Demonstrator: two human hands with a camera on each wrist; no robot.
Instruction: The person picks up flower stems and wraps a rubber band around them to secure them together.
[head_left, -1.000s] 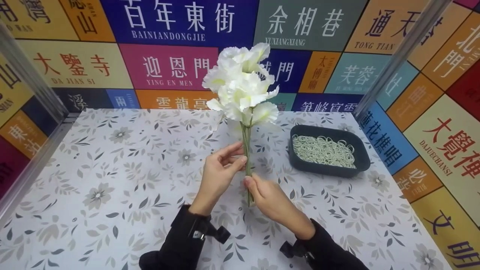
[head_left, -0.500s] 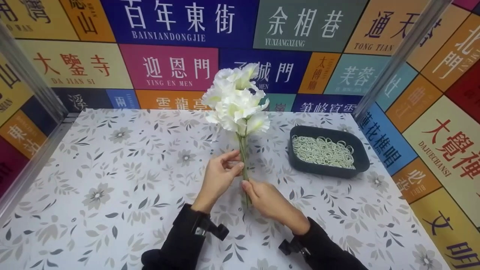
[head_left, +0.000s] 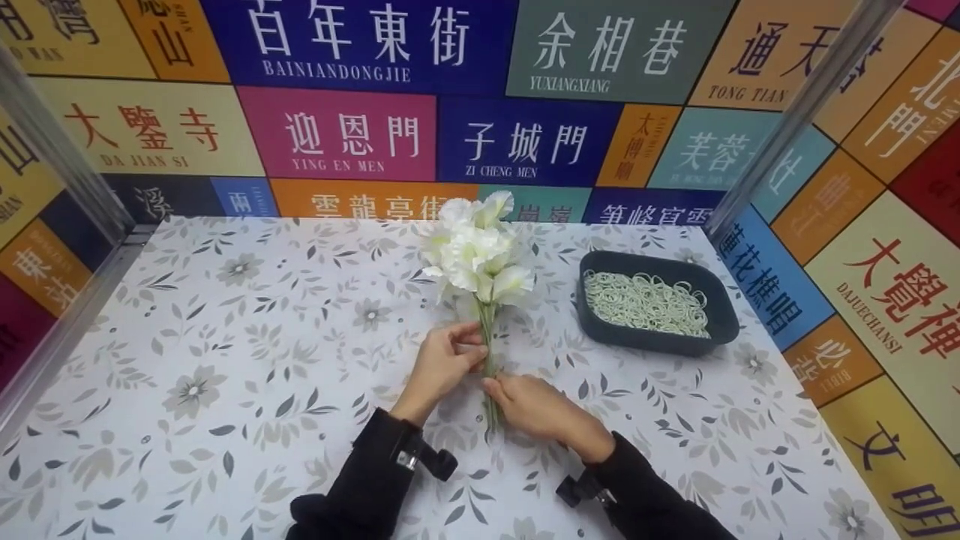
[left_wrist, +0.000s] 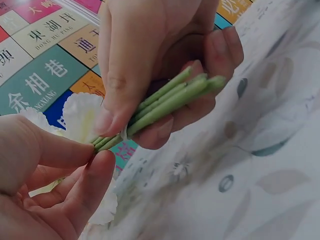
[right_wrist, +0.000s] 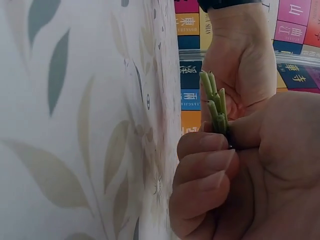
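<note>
A bunch of white ruffled artificial flowers (head_left: 480,251) leans over the table, its blossoms pointing away from me. My left hand (head_left: 439,367) pinches the green stems between thumb and fingertips below the blossoms. Just below it, my right hand (head_left: 536,405) grips the same stems near their cut ends. A pale rubber band (left_wrist: 124,132) goes round the stems (left_wrist: 172,102) at the right thumb in the left wrist view. In the right wrist view the stem ends (right_wrist: 216,105) stick out past the right hand's curled fingers (right_wrist: 202,167).
A dark rectangular tub (head_left: 656,341) full of pale rubber bands (head_left: 645,304) stands to the right of the hands. The tabletop (head_left: 195,450) has a floral cover. Printed panels (head_left: 337,135) rise behind it and along both sides.
Both hands have come down and closer to me, bringing the flowers lower. The blossoms now uncover the lettering behind them. The grip of each hand looks the same, and the tub stays put.
</note>
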